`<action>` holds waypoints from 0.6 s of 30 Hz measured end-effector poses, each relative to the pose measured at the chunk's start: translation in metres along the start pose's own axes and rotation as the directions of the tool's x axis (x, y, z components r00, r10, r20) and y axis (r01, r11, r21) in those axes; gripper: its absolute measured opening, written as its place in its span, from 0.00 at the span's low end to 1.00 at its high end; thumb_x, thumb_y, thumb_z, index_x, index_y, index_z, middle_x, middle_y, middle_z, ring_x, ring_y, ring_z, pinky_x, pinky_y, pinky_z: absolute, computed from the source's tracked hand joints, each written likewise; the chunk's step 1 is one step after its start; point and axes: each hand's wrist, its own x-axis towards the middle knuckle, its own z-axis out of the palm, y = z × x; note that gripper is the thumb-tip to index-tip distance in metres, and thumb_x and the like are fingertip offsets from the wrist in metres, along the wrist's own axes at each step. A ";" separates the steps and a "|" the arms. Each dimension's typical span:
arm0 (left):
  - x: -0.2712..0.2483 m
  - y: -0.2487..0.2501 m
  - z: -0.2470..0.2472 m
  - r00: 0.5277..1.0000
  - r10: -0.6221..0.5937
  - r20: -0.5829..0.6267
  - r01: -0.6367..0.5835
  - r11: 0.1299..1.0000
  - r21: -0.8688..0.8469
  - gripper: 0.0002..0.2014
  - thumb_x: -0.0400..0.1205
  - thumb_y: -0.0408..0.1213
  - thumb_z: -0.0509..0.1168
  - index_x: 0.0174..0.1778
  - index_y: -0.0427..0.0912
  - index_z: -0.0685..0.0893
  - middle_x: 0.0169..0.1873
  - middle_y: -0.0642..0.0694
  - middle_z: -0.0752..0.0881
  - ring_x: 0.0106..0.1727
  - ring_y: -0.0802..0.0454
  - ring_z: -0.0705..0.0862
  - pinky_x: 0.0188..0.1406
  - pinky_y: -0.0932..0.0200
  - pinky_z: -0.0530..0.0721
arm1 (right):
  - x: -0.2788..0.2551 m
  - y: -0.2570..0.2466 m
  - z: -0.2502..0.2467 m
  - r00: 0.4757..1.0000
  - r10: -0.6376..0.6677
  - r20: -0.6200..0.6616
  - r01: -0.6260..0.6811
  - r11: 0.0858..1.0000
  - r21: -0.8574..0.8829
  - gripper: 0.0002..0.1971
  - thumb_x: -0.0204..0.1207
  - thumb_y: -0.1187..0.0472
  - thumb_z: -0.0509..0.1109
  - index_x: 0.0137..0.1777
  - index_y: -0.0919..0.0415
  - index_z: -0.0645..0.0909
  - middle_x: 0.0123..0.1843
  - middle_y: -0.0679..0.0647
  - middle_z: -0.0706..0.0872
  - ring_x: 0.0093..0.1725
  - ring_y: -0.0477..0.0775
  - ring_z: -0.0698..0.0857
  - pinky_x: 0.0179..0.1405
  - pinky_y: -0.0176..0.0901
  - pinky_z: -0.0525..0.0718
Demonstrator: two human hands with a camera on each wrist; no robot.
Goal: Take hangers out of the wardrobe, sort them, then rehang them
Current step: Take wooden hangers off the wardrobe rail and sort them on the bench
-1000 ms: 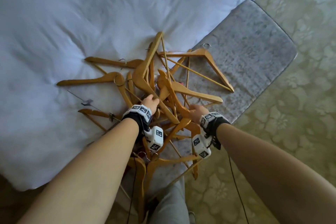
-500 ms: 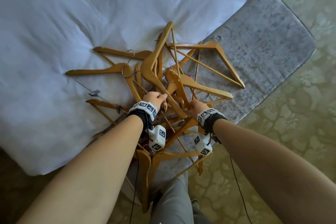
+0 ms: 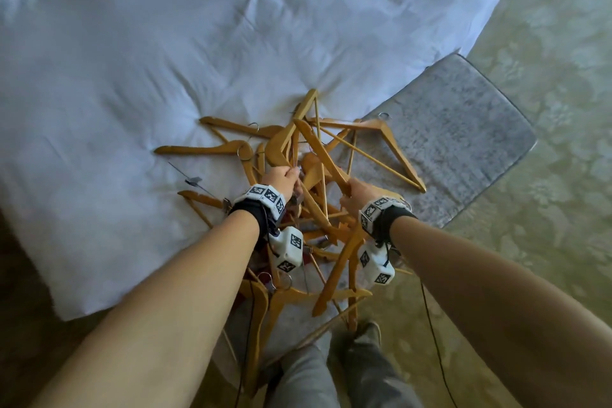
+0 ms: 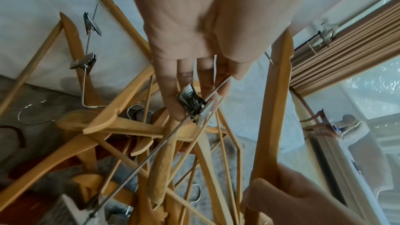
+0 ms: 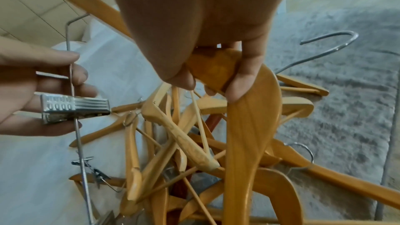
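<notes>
While gripped by the right hand (image 3: pixel 359 190), wooden hanger (image 3: pixel 323 154) slants up-left.

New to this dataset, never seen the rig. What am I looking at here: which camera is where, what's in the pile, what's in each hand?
No robot here: a person works with bare hands, wearing a camera on the head and one on each wrist. The head view looks down the arms. A tangled pile of wooden hangers lies on a bed's white duvet and a grey padded bench.

The left wrist view looks along the left hand, whose fingers hold a metal clip that sits on a thin metal rod.

The right wrist view shows the right hand gripping the end of one wooden hanger. Each wrist camera also catches the other hand.
</notes>
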 end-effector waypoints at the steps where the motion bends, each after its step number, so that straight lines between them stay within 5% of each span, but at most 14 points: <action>1: -0.007 0.008 -0.004 1.000 0.001 -0.016 -0.001 1.000 -0.021 0.23 0.88 0.47 0.54 0.32 0.38 0.81 0.34 0.44 0.89 0.38 0.45 0.85 0.51 0.54 0.82 | -0.007 -0.003 -0.009 1.000 -0.017 -0.020 0.016 1.000 -0.014 0.09 0.82 0.52 0.63 0.59 0.52 0.76 0.45 0.53 0.85 0.41 0.54 0.86 0.44 0.51 0.88; 6: -0.050 0.053 -0.033 0.997 0.034 -0.073 -0.041 0.995 -0.095 0.22 0.88 0.50 0.52 0.30 0.46 0.75 0.44 0.40 0.91 0.50 0.40 0.88 0.59 0.47 0.83 | -0.046 -0.020 -0.062 0.980 -0.156 -0.127 0.146 0.986 -0.079 0.08 0.82 0.52 0.61 0.57 0.51 0.74 0.44 0.53 0.83 0.39 0.53 0.84 0.36 0.44 0.81; 11: -0.098 0.097 -0.056 0.972 0.067 -0.223 -0.079 0.996 -0.045 0.25 0.88 0.53 0.49 0.31 0.45 0.79 0.46 0.40 0.91 0.50 0.39 0.86 0.57 0.49 0.83 | -0.083 -0.037 -0.115 0.928 -0.280 -0.245 0.236 0.952 -0.193 0.03 0.80 0.51 0.62 0.49 0.48 0.75 0.37 0.48 0.81 0.36 0.52 0.83 0.42 0.48 0.85; 18: -0.182 0.143 -0.079 0.899 0.017 -0.439 -0.048 0.997 -0.058 0.25 0.86 0.55 0.51 0.36 0.43 0.84 0.44 0.39 0.89 0.48 0.39 0.87 0.54 0.47 0.86 | -0.144 -0.062 -0.187 0.797 -0.522 -0.302 0.390 0.828 -0.403 0.09 0.81 0.53 0.62 0.59 0.51 0.76 0.49 0.54 0.83 0.50 0.58 0.82 0.48 0.51 0.85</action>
